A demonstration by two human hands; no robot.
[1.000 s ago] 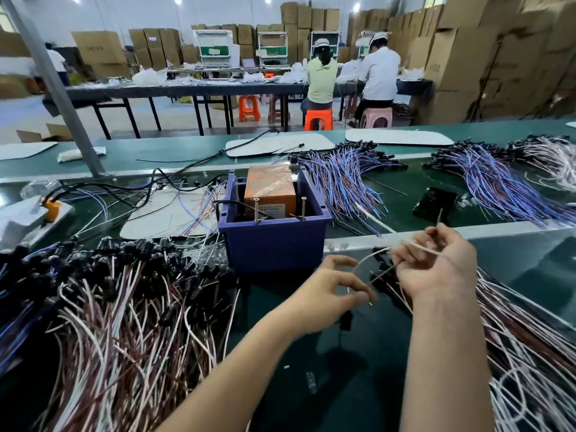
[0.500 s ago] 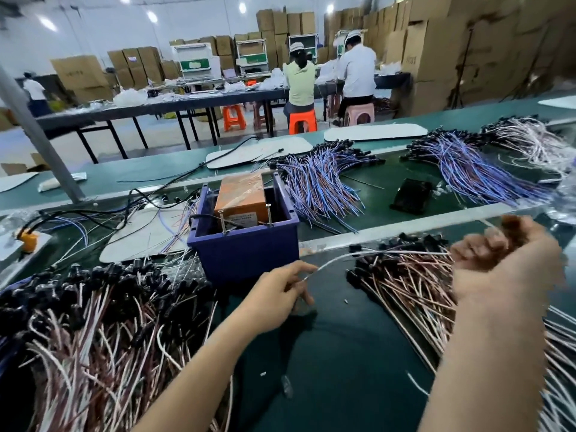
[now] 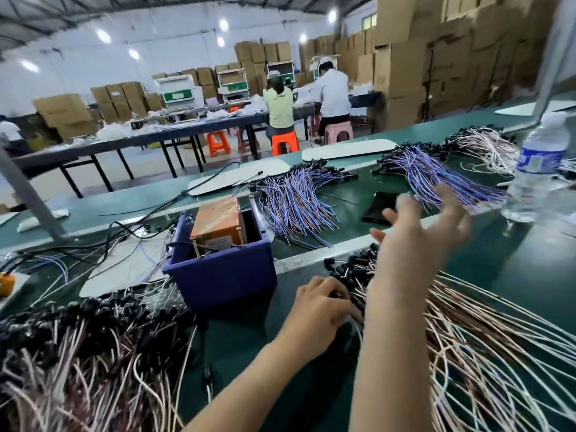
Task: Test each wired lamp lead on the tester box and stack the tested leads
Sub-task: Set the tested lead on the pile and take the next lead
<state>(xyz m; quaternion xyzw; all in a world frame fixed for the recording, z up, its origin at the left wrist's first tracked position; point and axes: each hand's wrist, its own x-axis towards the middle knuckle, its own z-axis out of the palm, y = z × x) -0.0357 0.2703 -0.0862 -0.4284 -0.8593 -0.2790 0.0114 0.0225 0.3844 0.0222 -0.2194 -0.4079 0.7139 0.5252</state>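
Note:
The tester box (image 3: 219, 277) is a blue bin holding an orange unit (image 3: 218, 221), standing mid-table. A big pile of brown-and-white lamp leads (image 3: 78, 353) with black sockets lies at the near left. A second pile of leads (image 3: 486, 338) fans out at the near right. My left hand (image 3: 322, 310) lies at that pile's left edge, its fingers curled over a black socket of a lamp lead (image 3: 336, 295). My right hand (image 3: 420, 235) hovers above the pile, fingers spread, holding nothing.
Two heaps of purple-blue leads (image 3: 296, 201) (image 3: 436, 176) lie behind the box, with a black flat object (image 3: 378, 207) between them. A water bottle (image 3: 537, 169) stands at the right. Loose cables (image 3: 124, 241) and a metal post (image 3: 28, 194) are at the left.
My right hand let go of the lead's wire ends and opened above the right pile. My left hand carried the socket end rightward onto that pile. The view swung right.

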